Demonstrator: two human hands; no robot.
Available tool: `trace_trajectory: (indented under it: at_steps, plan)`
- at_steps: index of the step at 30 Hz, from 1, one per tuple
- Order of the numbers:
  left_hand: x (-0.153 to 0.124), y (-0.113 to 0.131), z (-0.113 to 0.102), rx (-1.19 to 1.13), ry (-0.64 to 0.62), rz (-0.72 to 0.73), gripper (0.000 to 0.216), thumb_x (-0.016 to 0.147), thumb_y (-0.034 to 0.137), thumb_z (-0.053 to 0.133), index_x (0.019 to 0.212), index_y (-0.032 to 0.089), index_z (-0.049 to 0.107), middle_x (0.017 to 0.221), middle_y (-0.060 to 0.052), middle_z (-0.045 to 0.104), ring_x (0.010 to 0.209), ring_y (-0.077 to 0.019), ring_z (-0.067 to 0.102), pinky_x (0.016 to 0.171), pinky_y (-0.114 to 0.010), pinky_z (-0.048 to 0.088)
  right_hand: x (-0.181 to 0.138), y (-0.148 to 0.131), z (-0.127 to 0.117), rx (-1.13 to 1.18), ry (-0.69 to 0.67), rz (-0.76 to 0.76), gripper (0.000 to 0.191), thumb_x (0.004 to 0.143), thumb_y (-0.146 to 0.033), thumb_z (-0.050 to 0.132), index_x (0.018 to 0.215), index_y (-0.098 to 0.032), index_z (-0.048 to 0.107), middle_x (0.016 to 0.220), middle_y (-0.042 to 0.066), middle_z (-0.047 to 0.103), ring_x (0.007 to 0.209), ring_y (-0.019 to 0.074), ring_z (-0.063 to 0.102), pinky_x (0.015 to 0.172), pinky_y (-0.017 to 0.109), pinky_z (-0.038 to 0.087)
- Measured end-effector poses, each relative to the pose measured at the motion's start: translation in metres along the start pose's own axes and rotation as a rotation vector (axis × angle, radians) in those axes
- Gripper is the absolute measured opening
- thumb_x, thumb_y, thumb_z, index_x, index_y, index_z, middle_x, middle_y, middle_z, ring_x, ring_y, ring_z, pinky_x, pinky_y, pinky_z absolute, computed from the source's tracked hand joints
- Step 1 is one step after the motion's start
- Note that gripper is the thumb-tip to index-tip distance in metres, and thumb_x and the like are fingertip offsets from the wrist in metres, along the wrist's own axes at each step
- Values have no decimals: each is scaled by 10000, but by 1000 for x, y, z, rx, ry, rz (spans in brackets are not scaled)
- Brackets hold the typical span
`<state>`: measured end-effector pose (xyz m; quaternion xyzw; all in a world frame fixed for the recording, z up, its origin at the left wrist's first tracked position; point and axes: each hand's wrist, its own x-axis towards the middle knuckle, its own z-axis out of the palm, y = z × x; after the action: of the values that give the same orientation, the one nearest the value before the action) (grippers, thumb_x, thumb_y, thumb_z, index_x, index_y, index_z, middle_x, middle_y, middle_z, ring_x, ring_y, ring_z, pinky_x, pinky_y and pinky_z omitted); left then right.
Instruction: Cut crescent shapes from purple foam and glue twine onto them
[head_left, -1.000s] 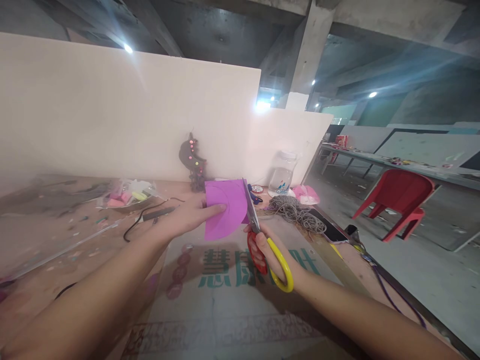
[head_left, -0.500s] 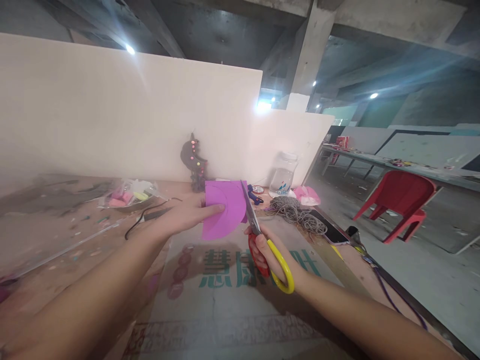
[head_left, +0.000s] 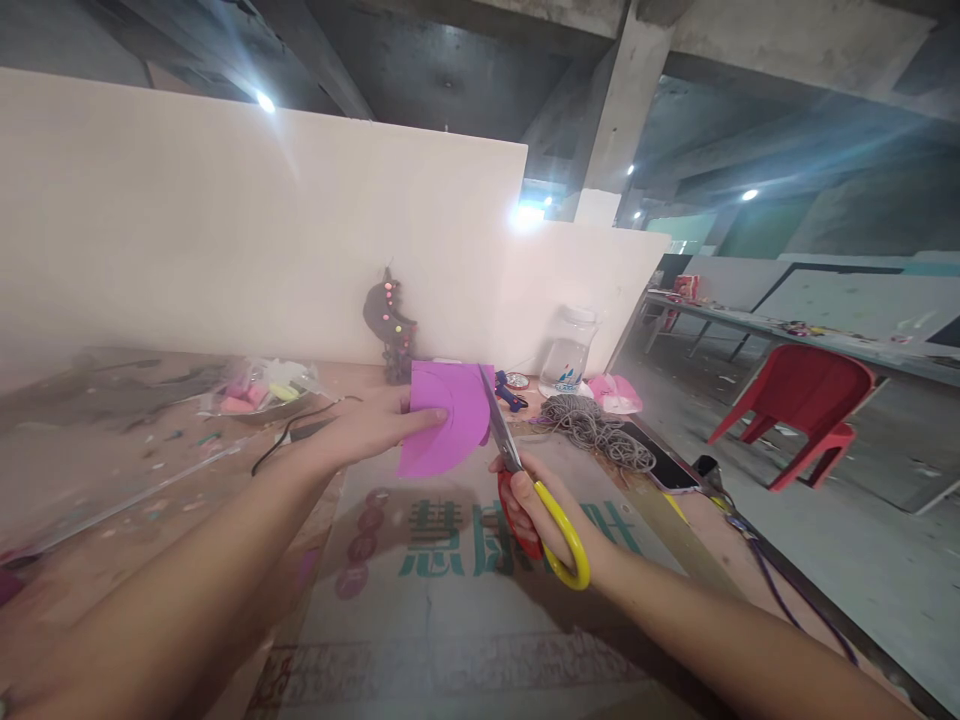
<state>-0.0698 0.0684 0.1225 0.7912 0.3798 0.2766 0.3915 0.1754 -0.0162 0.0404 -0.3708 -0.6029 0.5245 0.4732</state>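
Note:
A purple sheet of paper (head_left: pixel 457 400) with a curved lower edge and faint drawn curves is pinched at its left side by my left hand (head_left: pixel 382 425), thumb on top. My right hand (head_left: pixel 536 500) grips scissors (head_left: pixel 559 530) with one yellow and one red handle. Their blades point up and away along the paper's right edge. Whether the blades are closed on the paper I cannot tell. Both hands are above a flat cardboard sheet (head_left: pixel 420 625) printed with green characters.
Behind stands a white panel (head_left: pixel 225 230) with a dark crescent ornament (head_left: pixel 388 315) before it. A plastic bag of coloured pieces (head_left: pixel 259 385) lies left. Grey yarn (head_left: pixel 592 430), a clear bottle (head_left: pixel 568 350) and a phone (head_left: pixel 660 460) are right. A red chair (head_left: pixel 799 410) stands beyond.
The paper's lower left corner has shifted slightly left, and the sheet is turned a little in my left hand. The scissors have hardly moved.

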Motion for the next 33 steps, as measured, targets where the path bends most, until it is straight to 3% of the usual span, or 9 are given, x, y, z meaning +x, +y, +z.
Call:
trace_trajectory:
  at_steps: [11,17,33]
  plan:
    - [4,-9,-2,-22,8,12,457,840,607,587,1029,209,707,1064,-51,730,947,-257,666,777,-335,514,1,4,-1,1,-3,-8,489,876,-663,563,1069,-225,464,644,-89,320,457,53,212,371,186,179]
    - [5,-10,-2,10,59,5,521,776,641,608,1021,194,719,948,-71,735,912,-292,677,789,-400,540,-2,-2,3,-17,5,32,498,869,-688,547,1031,-225,456,619,-102,285,440,49,192,375,188,170]
    - [2,-10,-10,50,110,-20,453,732,614,629,934,222,733,851,-51,744,820,-274,675,709,-360,547,-1,0,1,-45,-5,23,477,878,-666,559,1025,-224,454,597,-110,293,420,39,197,359,181,193]
